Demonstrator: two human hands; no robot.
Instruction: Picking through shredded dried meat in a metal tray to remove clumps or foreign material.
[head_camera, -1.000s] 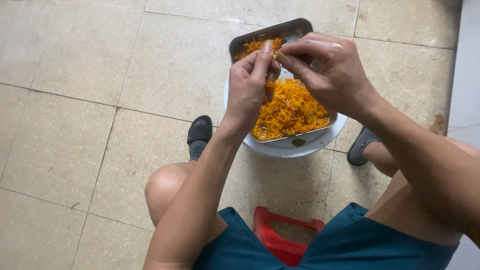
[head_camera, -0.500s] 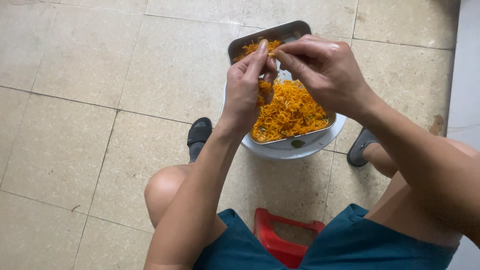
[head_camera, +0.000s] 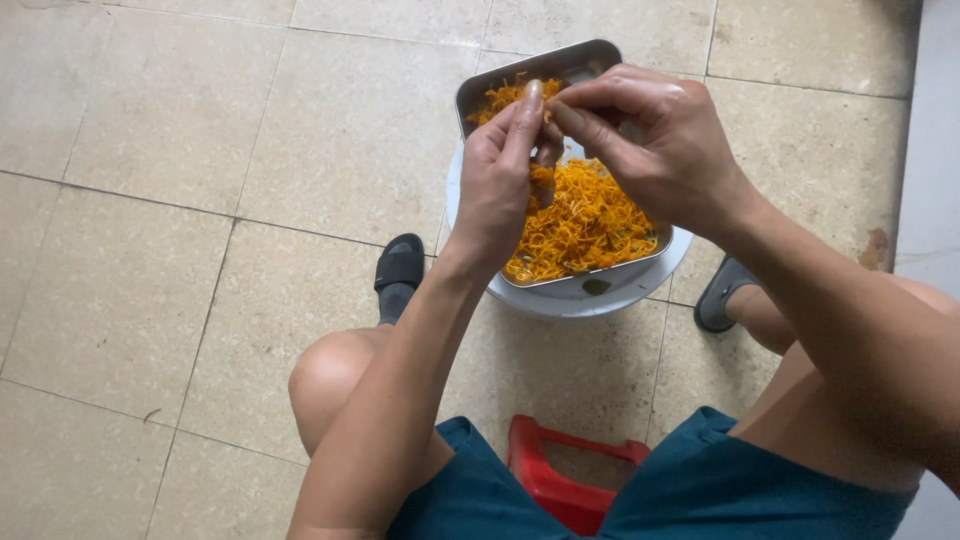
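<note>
I am pinching an orange strand between my left hand (head_camera: 505, 170) and right hand (head_camera: 655, 140) — above the shreds (head_camera: 585, 220) in the far metal tray (head_camera: 585, 62).

No packages, labels, signs or screens visible anywhere in view, from 12 o'clock round to 6 o'clock.

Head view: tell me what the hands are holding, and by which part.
Both the left hand and right hand pinch a small orange strand between their fingertips above the metal tray. Which end each grips cannot be told.
</note>
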